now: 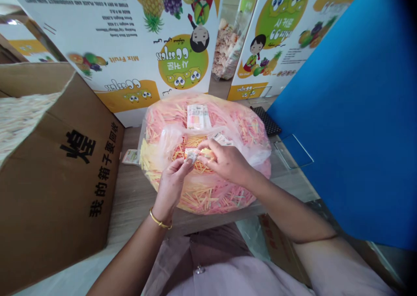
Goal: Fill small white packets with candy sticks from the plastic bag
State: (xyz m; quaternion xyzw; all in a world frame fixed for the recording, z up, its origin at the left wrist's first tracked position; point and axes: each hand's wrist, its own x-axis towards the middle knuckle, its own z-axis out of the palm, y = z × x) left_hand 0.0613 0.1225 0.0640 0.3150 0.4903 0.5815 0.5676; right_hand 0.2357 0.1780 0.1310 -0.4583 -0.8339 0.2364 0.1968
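In the middle sits a large clear plastic bag (257, 157), its top open, full of thin pink and yellow sticks. Over its opening, my left hand (171, 183) pinches a small printed packet (190, 154) between thumb and fingers. My right hand (228, 162) is closed around a few short yellow sticks (207, 153), with its fingertips against the packet's right end. One white printed packet (198, 117) lies on the far part of the bag. More small packets (221, 139) rest just behind my right hand, partly hidden by it.
At the left stands a tall open cardboard box (81, 170) with pale contents. Printed white cartons (127, 48) line the back, with a clear bag of pinkish pieces (224, 48) between them. A blue panel (352, 113) borders the right. Another packet (130, 157) lies on the table (130, 192).
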